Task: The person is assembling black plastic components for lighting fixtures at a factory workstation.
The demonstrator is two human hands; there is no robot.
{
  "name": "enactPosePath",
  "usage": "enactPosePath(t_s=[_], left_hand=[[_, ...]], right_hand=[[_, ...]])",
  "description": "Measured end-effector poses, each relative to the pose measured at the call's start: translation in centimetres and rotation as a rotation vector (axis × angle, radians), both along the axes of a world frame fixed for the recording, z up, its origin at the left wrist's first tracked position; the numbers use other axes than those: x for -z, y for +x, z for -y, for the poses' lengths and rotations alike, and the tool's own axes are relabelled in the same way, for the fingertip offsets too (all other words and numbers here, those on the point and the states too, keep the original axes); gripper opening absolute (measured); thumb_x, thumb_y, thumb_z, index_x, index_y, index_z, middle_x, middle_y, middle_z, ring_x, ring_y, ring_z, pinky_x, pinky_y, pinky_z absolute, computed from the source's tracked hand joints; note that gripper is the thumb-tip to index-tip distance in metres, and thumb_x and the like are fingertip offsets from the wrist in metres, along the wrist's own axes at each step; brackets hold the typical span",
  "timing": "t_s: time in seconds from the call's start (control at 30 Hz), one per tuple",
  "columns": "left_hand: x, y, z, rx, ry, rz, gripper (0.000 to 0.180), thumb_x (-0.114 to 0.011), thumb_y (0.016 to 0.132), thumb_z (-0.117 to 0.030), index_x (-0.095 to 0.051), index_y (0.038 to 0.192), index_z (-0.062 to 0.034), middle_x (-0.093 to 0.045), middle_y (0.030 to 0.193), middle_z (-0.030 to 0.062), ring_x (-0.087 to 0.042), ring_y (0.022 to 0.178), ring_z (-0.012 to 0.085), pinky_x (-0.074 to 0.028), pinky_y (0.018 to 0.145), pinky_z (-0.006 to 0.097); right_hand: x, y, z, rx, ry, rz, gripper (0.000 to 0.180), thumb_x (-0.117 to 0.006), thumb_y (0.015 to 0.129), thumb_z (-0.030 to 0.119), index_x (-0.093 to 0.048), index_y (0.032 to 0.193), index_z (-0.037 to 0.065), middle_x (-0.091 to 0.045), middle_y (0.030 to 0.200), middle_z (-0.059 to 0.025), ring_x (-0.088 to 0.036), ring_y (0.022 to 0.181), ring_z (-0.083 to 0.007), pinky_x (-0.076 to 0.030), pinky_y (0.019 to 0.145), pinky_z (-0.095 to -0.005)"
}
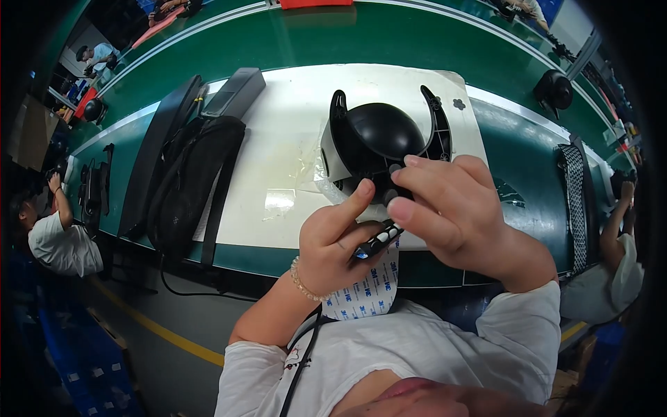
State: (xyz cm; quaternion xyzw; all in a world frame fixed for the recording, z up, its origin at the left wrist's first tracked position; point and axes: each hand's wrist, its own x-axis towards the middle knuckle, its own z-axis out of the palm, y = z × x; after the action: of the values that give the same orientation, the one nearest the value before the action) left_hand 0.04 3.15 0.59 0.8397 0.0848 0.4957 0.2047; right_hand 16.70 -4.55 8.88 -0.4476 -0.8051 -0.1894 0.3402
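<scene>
Head view: the left hand (328, 243) is closed around a narrow black strip with white oval spots (379, 240), apparently to steady it close to the work. The right hand (462, 201) extends thumb and forefinger beside small dark-grey round pads (391, 196); whether these are gripped cannot be told. Just beyond the fingertips, a glossy black domed shell with two curved arms (385, 132) rests on a flat white sheet (281, 142), presumably protecting its finish from the green bench (521, 153).
</scene>
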Motion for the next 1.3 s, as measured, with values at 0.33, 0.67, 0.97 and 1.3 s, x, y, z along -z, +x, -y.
enactPosePath(t_s=[0.33, 0.67, 0.97, 1.3], left_hand=[[0.1, -0.1, 0.0, 0.04, 0.028, -0.002, 0.033, -0.077, 0.055, 0.003, -0.058, 0.083, -0.0004, -0.042, 0.127, 0.0262, -0.054, 0.054, 0.0121, -0.046, 0.051, 0.022], [0.0, 0.2, 0.6, -0.039, -0.067, 0.01, 0.018, -0.072, 0.054, -0.006, -0.059, 0.066, -0.0057, -0.049, 0.125, 0.0155, -0.053, 0.055, 0.0202, -0.043, 0.05, 0.028], [0.2, 0.3, 0.3, -0.034, -0.005, 0.038, 0.02, -0.073, 0.055, -0.005, -0.056, 0.066, -0.0033, -0.049, 0.124, 0.0171, -0.053, 0.054, 0.0207, -0.042, 0.048, 0.028], [0.4, 0.4, 0.2, -0.012, -0.033, 0.054, 0.023, -0.073, 0.054, -0.004, -0.055, 0.067, -0.0034, -0.048, 0.125, 0.0181, -0.054, 0.054, 0.0213, -0.042, 0.048, 0.028]], right_hand=[[1.1, 1.8, 0.6, -0.219, -0.245, -0.556, 0.054, -0.053, 0.077, -0.008, -0.028, 0.123, 0.003, -0.049, 0.088, -0.0073, -0.054, 0.08, -0.0149, -0.033, 0.095, -0.0372], [1.2, 1.7, 0.5, -0.072, -0.457, -0.505, 0.051, -0.053, 0.083, 0.0, -0.026, 0.126, 0.003, -0.05, 0.087, -0.0074, -0.05, 0.087, -0.0151, -0.033, 0.093, -0.0357], [1.5, 1.2, 1.1, 0.06, -0.197, -0.268, 0.052, -0.061, 0.074, 0.0, -0.037, 0.12, 0.006, -0.061, 0.089, -0.0019, -0.058, 0.092, -0.0166, -0.02, 0.095, -0.0409], [1.6, 1.7, 2.4, 0.09, -0.13, -0.3, 0.038, -0.067, 0.073, 0.012, -0.053, 0.108, 0.015, -0.061, 0.107, -0.0046, -0.05, 0.112, -0.0243, -0.017, 0.099, -0.0423]])
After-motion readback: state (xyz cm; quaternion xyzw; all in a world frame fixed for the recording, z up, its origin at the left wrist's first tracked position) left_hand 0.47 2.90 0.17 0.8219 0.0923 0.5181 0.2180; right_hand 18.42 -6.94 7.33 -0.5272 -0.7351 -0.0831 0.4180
